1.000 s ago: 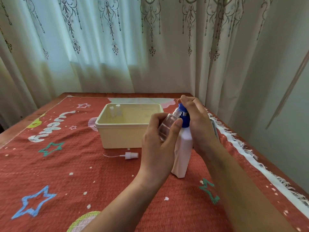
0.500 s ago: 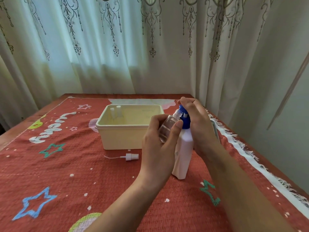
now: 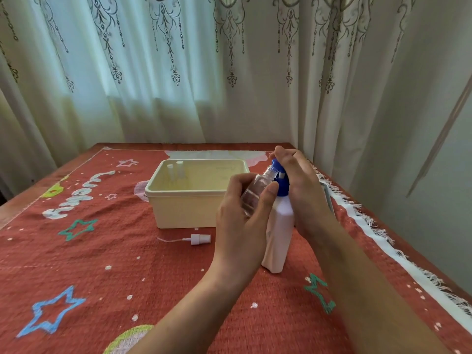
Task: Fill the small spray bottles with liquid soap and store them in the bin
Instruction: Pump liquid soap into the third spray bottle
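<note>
Red cloth (image 3: 107, 264), one bin (image 3: 189, 210), two hands.

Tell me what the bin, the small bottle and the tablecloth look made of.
Bin: cream plastic by its look, smooth moulded rim, matte sheen.
Small bottle: clear, see-through; plastic or glass, cannot tell.
Tablecloth: woven fabric, coarse visible weave, printed stars, frayed white fringe.

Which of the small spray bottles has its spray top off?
The clear one in the left hand, tilted at the soap bottle's blue pump. The two in the bin stand capped.
</note>
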